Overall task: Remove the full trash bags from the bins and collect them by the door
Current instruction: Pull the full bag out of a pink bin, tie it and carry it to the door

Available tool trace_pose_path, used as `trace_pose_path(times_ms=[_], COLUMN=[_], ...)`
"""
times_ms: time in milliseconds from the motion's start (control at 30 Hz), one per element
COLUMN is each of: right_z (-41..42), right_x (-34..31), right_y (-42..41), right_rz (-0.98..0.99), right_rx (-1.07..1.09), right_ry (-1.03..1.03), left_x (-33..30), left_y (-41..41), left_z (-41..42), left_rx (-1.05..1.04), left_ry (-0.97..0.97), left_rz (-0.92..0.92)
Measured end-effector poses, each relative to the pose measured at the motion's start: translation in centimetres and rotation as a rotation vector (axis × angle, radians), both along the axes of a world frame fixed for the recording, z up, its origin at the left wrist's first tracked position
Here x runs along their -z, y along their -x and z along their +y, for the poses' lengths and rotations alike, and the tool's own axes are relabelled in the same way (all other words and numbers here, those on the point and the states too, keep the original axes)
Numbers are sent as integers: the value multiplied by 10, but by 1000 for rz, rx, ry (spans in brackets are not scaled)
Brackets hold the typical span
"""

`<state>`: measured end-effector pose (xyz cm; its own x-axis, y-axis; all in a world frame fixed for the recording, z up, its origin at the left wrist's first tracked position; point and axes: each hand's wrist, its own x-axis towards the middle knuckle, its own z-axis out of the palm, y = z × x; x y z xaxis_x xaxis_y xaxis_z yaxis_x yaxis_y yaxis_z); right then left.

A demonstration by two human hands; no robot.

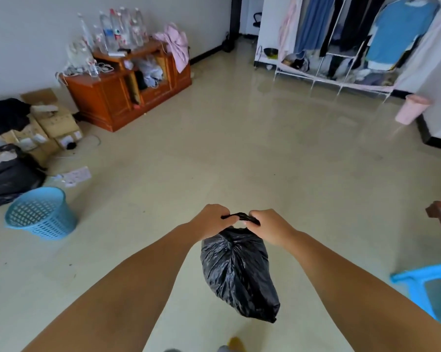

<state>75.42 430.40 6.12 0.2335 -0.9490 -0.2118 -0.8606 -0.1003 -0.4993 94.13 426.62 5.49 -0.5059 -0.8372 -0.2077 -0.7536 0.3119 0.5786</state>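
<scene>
- The pale tiled floor (239, 148) spreads out ahead of my hands and below them.
- Far ahead and to the right of my hands stands an open wardrobe rack (341, 41) hung with blue and dark clothes.
- Far ahead and to the left of my hands is a low wooden cabinet (107, 97), with clear plastic bottles (120, 29) crowded on top and a pink garment (176, 44) draped over its right end.
- Well to the left of my hands a second black trash bag (8, 179) lies on the floor, with cardboard boxes (54, 123) behind it.
- Just in front of that bag, still left of my hands, a blue mesh bin (40, 214) stands on the floor.
- The black trash bag (237, 270) hangs in the air straight below my hands, clear of the floor, its neck gathered up between them.
- Low to the right of my hands is a blue plastic stool (427, 283).
- Far to the right, ahead of my hands, a pink bin (412, 109) stands tilted by the wall.
- My left hand (209, 221) is curled tight round one twisted end of the bag's neck.
- My right hand (270, 226) is curled round the other end, close beside the left.
</scene>
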Motion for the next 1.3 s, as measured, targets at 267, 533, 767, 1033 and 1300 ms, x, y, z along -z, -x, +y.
trace_pose_path(times_ms=[267, 533, 767, 1033, 1300], right_z=[-177, -373, -526, -719, -917], right_x=[8, 19, 14, 24, 7], right_y=[25, 28, 42, 105, 191], right_rz=[34, -5, -64, -79, -31], right_rx=[-24, 90, 169, 122, -1], right_ry=[-30, -22, -37, -32, -48], left_x=[7, 5, 3, 13, 2], left_y=[24, 30, 49, 111, 188], left_z=[-159, -371, -542, -735, -912], left_rx=[-61, 33, 91, 88, 6], left_ry=[-52, -44, -41, -31, -52], left_rz=[18, -33, -58, -54, 1])
